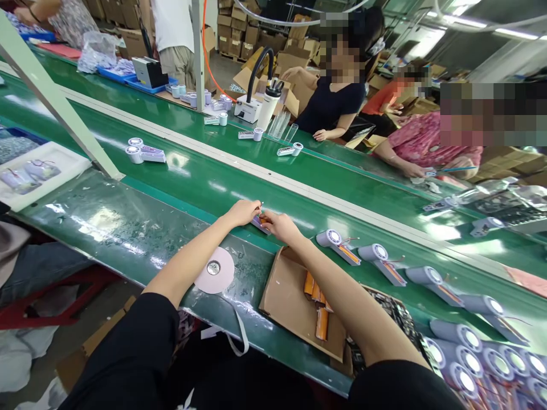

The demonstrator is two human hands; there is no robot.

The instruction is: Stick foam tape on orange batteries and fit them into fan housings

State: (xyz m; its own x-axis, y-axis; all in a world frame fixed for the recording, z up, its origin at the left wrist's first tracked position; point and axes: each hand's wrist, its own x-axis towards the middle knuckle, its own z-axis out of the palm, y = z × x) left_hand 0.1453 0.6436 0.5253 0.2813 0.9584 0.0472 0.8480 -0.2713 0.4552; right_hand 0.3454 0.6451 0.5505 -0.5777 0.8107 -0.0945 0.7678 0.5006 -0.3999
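Over the near edge of the green belt, my hands meet above a pale purple housing (260,224) with a round head and flat handle elsewhere in its row; here mostly the handle shows. My left hand (244,212) is closed in a pinch, a small thin tip poking out at its fingers; what it holds is too small to name. My right hand (282,226) pinches an orange-wrapped piece (265,218) at the housing. Below my right forearm, a cardboard tray (282,290) holds several more orange-wrapped pieces (321,324). A roll of pale tape (222,280) lies near my left forearm.
Purple housings with orange inserts and wires (376,251) line the belt on my right, with many piled near my right elbow. A white foam tray (64,162) and slanted metal post (55,97) stand left. Across the belt, several people work near a white machine (248,109).
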